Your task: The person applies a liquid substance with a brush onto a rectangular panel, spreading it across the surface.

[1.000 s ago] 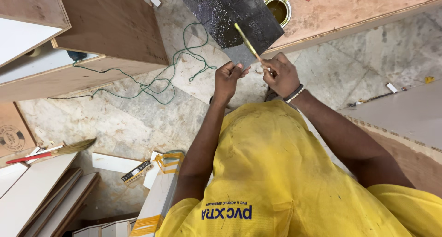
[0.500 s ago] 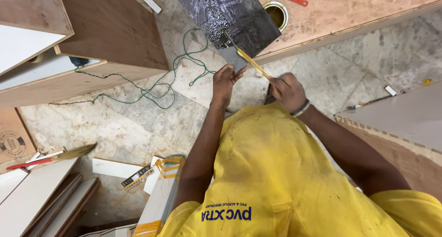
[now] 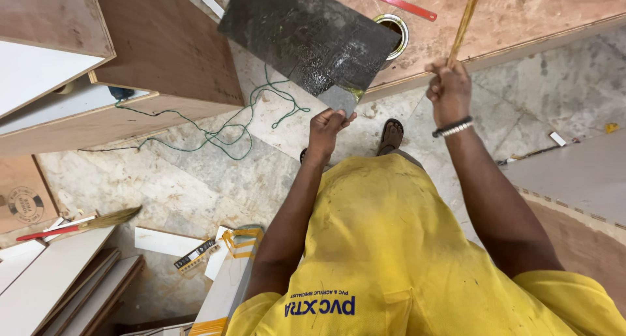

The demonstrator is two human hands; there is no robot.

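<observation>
My left hand (image 3: 328, 128) grips the near corner of a dark grey, glue-smeared sheet (image 3: 306, 36) and holds it tilted above the stone floor. My right hand (image 3: 448, 88), with a beaded bracelet at the wrist, is closed on a thin yellowish stick (image 3: 464, 19) that points up and away over a large plywood board (image 3: 521, 16). An open round tin (image 3: 393, 29) stands on that board just past the sheet's right edge. My sandalled foot (image 3: 391, 135) shows between my arms.
Plywood cabinet boxes (image 3: 130, 62) stand at the left, with a green wire (image 3: 228, 130) trailing over the floor. A red strip (image 3: 391, 0) lies on the board. White panels (image 3: 52, 277), a broom (image 3: 111, 218) and offcuts lie lower left; another panel (image 3: 574, 179) is at right.
My right hand has drawn the stick away from the sheet, up and to the right. The left hand still holds the sheet, which now reaches further left.
</observation>
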